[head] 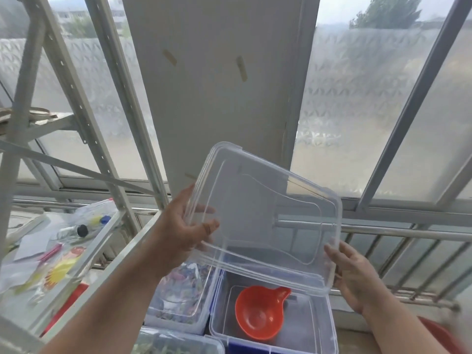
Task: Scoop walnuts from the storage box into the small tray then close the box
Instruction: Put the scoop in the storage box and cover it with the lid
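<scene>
Both hands held one clear lid tilted: left hand gripped its left edge, right hand its right corner. Below them sat one open storage box containing one orange scoop.

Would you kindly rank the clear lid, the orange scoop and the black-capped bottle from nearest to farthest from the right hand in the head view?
1. Clear lid: held by the right hand.
2. Orange scoop: below, in the open box.
3. Black-capped bottle: far left, on the shelf.

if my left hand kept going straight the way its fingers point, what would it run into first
The lid itself: the left hand already grips its left edge, fingers pointing right across it. Past the lid, probably the right hand on the opposite edge, though depth is unclear.
</scene>
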A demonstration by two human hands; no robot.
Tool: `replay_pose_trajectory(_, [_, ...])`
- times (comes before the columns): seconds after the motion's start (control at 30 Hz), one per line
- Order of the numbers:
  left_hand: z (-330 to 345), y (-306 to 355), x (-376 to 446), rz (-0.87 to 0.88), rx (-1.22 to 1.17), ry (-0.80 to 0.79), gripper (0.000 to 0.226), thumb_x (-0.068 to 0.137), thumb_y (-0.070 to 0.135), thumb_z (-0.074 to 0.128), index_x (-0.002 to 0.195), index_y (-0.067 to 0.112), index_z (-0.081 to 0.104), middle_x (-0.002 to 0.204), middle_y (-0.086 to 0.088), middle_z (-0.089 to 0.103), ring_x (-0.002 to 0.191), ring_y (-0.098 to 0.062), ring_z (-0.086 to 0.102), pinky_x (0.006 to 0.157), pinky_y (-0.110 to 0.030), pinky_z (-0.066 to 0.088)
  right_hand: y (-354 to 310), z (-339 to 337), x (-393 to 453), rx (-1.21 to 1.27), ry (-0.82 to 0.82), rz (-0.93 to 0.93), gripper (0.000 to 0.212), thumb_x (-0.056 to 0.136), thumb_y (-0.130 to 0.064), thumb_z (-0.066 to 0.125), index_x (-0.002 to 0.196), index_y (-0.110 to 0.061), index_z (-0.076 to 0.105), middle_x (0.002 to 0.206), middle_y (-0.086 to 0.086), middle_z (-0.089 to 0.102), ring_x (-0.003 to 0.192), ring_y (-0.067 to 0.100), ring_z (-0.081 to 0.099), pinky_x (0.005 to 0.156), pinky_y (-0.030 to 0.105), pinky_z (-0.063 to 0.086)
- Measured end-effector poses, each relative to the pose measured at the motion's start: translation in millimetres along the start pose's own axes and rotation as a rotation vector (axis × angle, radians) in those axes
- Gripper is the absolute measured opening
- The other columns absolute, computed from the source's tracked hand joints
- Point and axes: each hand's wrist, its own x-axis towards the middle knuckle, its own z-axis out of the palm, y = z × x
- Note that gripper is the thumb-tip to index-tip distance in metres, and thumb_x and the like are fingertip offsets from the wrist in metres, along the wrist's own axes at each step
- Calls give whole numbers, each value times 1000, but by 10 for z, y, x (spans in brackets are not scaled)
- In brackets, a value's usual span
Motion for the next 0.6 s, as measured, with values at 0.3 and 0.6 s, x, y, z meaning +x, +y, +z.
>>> replay_pose_trajectory(0.3, [410, -1211, 105, -278, 449, -62, 48, 88, 33, 84, 133, 29, 68, 111, -11, 71, 99, -29, 71, 99, -57, 58, 558, -255, 73, -379, 185, -103, 14, 97, -22, 75, 103, -35, 72, 93, -11, 82, 87, 18, 79, 81, 45, 64])
replay_pose_trajectory(0.6, [840, -2252, 16, -589, 580, -222, 77, 94, 34, 79, 158, 8, 43, 159, -17, 50, 144, -37, 50, 119, -50, 43, 1450, -616, 282, -663, 270, 94, 13, 92, -36, 75, 105, -32, 78, 89, -16, 81, 86, 14, 77, 87, 48, 62])
